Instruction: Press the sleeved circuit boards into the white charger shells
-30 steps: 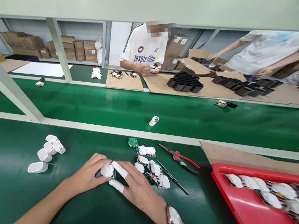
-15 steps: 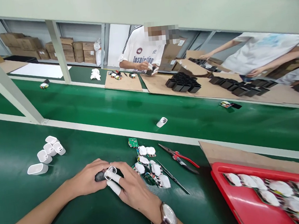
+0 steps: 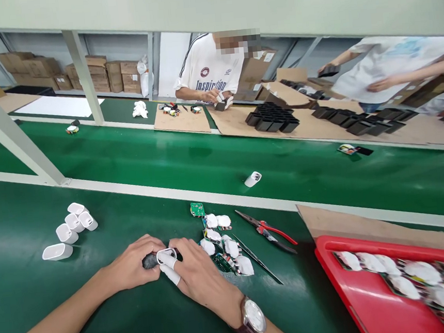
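In front of me, my left hand (image 3: 139,262) and my right hand (image 3: 200,274) are closed around one small white plastic casing (image 3: 166,255), its open end facing up. White finger cots cover two fingers of my right hand, and these press at the casing's rim. A dark grey patch shows by my left thumb; whether it is a thumb cover or a separate piece, I cannot tell. What is inside the casing is mostly hidden. Just right of my hands lie several circuit boards with white pads (image 3: 231,247). Several more white casings (image 3: 66,233) stand open-end up at the left.
Red-handled pliers (image 3: 266,230) and tweezers (image 3: 259,261) lie beyond the boards. A red tray (image 3: 358,299) of padded boards stands at the right. Across the green belt (image 3: 167,161), carrying a white casing (image 3: 253,179), co-workers handle black housings (image 3: 272,118). A metal post (image 3: 17,132) rises at left.
The white casing and the small boards on the belt have moved right. My hands have shifted only slightly, still on the casing. A co-worker at the right now holds up a black piece.
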`<control>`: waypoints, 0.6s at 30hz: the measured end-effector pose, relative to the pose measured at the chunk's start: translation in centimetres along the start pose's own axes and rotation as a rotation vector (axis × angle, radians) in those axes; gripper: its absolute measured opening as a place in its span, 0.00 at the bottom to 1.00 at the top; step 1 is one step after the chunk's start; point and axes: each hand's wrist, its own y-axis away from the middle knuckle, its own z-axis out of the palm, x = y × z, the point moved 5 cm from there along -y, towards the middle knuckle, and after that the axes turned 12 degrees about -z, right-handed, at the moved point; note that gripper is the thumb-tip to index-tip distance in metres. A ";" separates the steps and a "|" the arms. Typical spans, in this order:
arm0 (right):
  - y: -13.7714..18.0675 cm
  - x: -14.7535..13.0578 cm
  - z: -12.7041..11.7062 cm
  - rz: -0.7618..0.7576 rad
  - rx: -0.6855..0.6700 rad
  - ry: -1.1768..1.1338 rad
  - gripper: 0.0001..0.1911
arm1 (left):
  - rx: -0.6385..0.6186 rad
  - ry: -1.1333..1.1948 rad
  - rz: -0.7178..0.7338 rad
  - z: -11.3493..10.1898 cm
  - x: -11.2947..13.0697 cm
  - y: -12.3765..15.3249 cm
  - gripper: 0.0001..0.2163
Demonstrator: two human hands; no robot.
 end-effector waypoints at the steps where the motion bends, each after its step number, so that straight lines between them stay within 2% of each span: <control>1: 0.1 0.1 0.1 0.013 -0.017 -0.015 0.08 | -0.002 -0.002 0.003 0.0 0.1 0.0 0.21; 3: 0.4 0.5 0.1 0.059 0.006 -0.100 0.08 | -0.002 -0.005 0.009 -0.1 0.3 0.0 0.20; 6: 1.2 1.2 0.3 0.118 0.082 -0.206 0.14 | -0.003 -0.029 -0.004 -0.3 0.4 0.3 0.18; 8: 1.6 1.4 0.5 0.126 0.086 -0.219 0.16 | 0.012 -0.055 -0.005 -0.6 0.4 0.5 0.21; 10: 1.8 1.4 0.5 0.132 0.071 -0.224 0.18 | 0.028 -0.089 0.076 -0.7 0.8 0.7 0.21; 12: 1.7 1.4 0.1 0.137 0.065 -0.230 0.23 | 0.055 -0.118 0.216 -0.7 1.4 0.9 0.14; 14: 1.7 1.4 -0.6 0.127 0.065 -0.220 0.28 | 0.098 -0.142 0.309 -0.6 1.9 1.2 0.13; 16: 1.7 1.6 -1.5 0.114 0.078 -0.193 0.31 | 0.155 -0.162 0.323 -0.4 2.1 1.4 0.13; 18: 1.8 2.0 -2.3 0.117 0.108 -0.152 0.32 | 0.161 -0.175 0.297 -0.2 2.2 1.4 0.11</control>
